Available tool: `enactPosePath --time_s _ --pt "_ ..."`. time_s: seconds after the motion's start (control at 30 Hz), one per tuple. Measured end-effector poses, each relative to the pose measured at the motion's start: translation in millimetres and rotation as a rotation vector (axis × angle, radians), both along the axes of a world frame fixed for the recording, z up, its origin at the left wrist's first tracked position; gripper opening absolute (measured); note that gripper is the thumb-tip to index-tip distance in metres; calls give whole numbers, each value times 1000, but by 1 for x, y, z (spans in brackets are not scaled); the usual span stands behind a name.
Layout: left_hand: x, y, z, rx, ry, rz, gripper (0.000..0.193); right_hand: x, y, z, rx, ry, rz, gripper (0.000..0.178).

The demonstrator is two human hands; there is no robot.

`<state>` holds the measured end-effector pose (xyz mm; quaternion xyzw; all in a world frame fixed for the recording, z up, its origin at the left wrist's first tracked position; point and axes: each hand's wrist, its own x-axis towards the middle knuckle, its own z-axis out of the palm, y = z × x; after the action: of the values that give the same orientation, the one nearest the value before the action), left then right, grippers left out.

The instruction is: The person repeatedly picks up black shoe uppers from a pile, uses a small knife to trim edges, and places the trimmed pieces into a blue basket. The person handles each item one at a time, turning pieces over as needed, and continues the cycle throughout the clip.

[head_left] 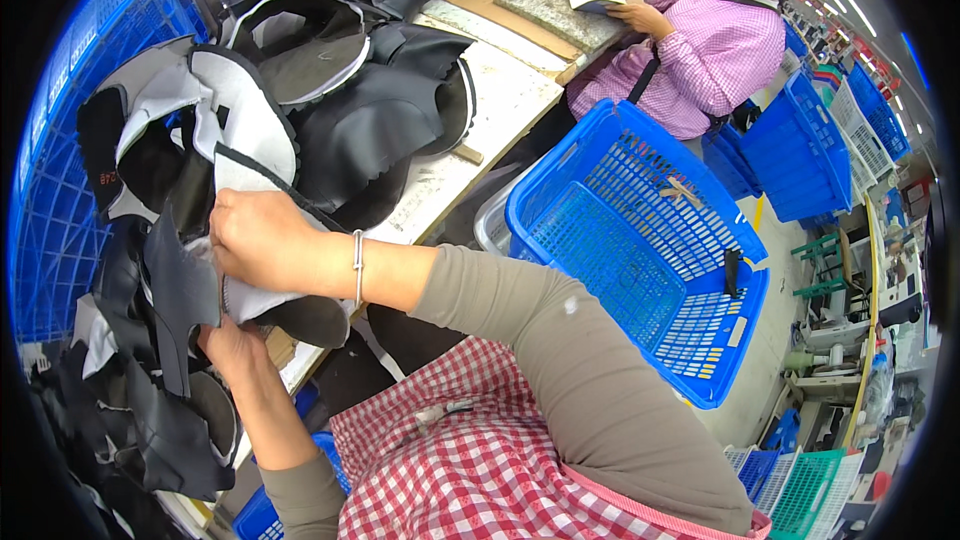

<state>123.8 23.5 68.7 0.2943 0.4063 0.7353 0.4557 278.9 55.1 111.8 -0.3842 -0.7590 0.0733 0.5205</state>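
Both my hands are closed on a black leather shoe upper [178, 280] with white fleecy lining. My right hand [262, 243], with a thin bracelet at the wrist, pinches its lining side, fingertips turned down. Lower and closer to me, my left hand [236, 348] grips the edge of the piece; its fingertips are partly hidden behind the leather. Just beyond lies another upper [165, 100] with white lining turned outward. More smooth black uppers [365, 120] are heaped farther along the table, and loose dark pieces [170, 430] pile up below my left hand.
A pale worktable [500, 90] runs away to the upper right. To its right stands a large blue plastic basket [640, 250]. Another blue crate [60, 140] rises at the left. Across the table, a co-worker in a pink checked shirt [690, 70] handles a light-coloured piece over a stone slab [560, 15].
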Motion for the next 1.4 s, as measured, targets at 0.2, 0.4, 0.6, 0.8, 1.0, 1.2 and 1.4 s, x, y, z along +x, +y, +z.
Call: enactPosePath --time_s 0.2,0.4,0.6,0.8,1.0,1.2,1.4 --pt "-10 -3 6 -59 -117 -12 41 -11 10 -10 162 -70 -77 13" --pt "-27 -23 11 -32 22 -76 41 33 50 -9 -143 -307 -243 17" --pt "-33 -20 31 -129 -219 -135 32 48 3 -7 78 -143 -148 21" --pt "-14 -19 37 -41 -170 -66 30 51 -32 53 28 258 9 27" --pt "-15 -23 41 -129 -254 -158 26 15 -82 51 -493 284 554 29" --pt "0 -26 34 -45 -242 -78 29 -13 -43 21 -461 323 296 43" --pt "5 -28 34 -17 -245 -95 34 -16 -23 4 -142 130 144 23"
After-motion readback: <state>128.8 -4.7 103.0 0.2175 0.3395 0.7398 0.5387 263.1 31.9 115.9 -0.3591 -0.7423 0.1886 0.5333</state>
